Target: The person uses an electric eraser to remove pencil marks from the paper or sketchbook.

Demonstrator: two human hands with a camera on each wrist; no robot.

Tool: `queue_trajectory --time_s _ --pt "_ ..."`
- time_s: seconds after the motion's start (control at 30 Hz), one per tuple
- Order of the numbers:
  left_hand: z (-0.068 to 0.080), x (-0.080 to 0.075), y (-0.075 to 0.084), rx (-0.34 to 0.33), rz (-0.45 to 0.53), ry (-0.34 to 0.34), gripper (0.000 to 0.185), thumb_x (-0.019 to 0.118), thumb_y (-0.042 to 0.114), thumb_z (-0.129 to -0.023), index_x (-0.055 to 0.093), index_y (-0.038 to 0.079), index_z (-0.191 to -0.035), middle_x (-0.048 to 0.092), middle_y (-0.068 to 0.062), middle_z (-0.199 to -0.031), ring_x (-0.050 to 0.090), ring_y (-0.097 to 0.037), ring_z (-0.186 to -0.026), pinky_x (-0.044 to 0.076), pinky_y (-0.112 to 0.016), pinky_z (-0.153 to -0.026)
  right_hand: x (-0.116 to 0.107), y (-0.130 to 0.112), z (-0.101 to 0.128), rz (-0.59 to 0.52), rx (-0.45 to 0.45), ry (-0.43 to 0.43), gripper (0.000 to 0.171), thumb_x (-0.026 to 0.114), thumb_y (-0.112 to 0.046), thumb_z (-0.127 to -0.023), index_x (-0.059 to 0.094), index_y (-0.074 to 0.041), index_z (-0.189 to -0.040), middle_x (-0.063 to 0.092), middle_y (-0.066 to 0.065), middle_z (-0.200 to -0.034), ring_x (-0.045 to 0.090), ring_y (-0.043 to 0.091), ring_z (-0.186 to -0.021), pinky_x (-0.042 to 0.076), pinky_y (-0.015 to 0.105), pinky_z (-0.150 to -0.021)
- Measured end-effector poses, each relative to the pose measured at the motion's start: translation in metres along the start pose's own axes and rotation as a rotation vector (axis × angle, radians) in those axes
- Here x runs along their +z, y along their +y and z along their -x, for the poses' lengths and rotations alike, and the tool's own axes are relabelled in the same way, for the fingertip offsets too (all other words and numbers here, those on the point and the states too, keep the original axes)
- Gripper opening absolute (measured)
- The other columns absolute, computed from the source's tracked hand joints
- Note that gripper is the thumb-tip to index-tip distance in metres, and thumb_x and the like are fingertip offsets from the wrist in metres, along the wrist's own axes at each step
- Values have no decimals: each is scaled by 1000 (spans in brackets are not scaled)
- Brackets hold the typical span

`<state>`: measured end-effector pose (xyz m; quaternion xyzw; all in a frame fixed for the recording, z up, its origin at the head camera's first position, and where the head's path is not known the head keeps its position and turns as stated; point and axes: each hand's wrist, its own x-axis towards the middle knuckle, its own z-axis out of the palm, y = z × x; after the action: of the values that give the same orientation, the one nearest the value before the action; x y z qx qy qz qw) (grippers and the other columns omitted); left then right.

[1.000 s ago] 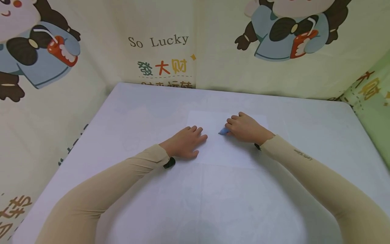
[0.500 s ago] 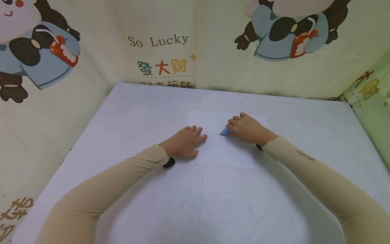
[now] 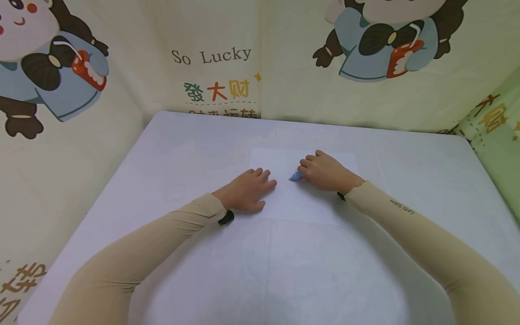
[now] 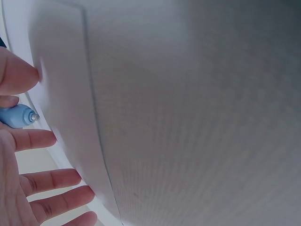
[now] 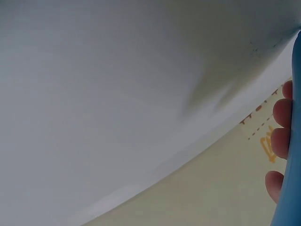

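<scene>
Since half a second ago, right hand (image 3: 325, 174) has shifted slightly toward the table's left edge, carrying the blue pen (image 3: 296, 176) with it; left hand (image 3: 248, 189) is unmoved. Right hand's fingers are curled round the pen, tip on the paper (image 3: 300, 203). Left hand lies flat, fingers straight, pressing the paper's left edge. Paper sits mid-table (image 3: 203, 144): judged light, thin, prone to sliding and creasing; best held flat near an edge. Legible writing: "So Lucky" (image 3: 211, 55) on the backdrop; small lettering on the right sleeve (image 3: 402, 206), unreadable.
</scene>
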<state>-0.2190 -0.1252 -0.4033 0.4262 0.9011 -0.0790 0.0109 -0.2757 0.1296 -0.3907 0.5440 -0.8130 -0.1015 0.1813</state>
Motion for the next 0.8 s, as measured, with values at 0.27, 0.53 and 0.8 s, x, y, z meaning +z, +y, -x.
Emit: queue_trajectory --time_s 0.27,0.53,0.8 --pt "0 1 0 -4 -14 -8 49 52 37 -84 46 13 -126 52 -10 -116 51 -24 -98 46 -39 -87 2 2 7 -4 -6 2 23 73 -26 -79 60 -7 -77 56 3 -69 52 21 -63 33 31 -57" --pt "-1 3 1 1 -5 2 48 52 36 -84 47 12 -126 52 -10 -114 51 -24 -97 46 -39 -86 4 2 2 -16 -15 33 23 73 -24 -79 58 -7 -77 53 3 -68 48 20 -61 30 30 -58" --pt "-2 5 1 -8 -17 -4 48 51 37 -85 46 13 -126 52 -10 -115 51 -24 -96 46 -38 -84 7 0 -4 -19 -13 21 23 72 -26 -80 58 -8 -77 52 2 -69 48 20 -62 29 29 -58"
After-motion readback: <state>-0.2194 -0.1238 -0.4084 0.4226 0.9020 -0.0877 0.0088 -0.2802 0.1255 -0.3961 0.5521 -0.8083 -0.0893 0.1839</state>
